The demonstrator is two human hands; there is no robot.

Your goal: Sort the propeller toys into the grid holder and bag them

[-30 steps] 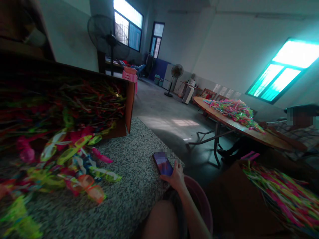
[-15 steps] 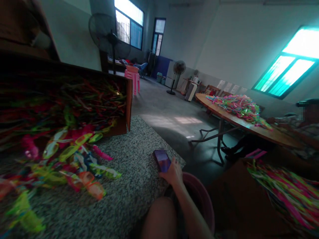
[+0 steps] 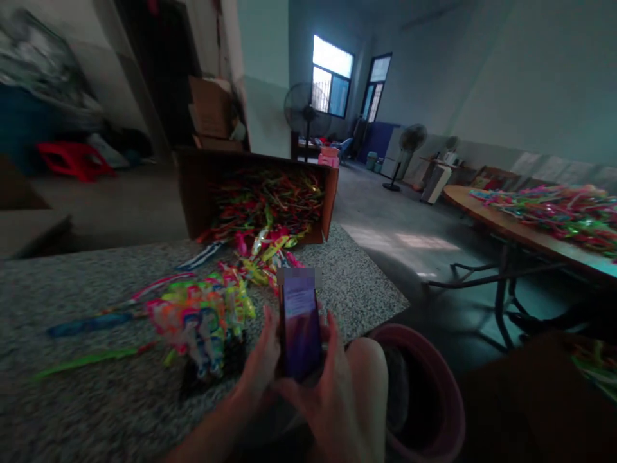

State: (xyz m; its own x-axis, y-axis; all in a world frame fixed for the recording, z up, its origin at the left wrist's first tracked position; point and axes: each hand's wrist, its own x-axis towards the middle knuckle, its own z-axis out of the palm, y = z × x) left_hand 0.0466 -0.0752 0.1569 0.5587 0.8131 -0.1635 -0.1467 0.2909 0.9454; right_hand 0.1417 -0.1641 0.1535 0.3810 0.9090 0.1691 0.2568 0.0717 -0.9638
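**Phone cradled two-handed above the knee**

Left hand and right hand were together, clamped on the phone's long edges, its screen upright toward the wearer: a steady grip. Just beside them on the speckled rug lay a tangled bundle of bright plastic strips; a cardboard box sat beyond, at the rug's far edge.
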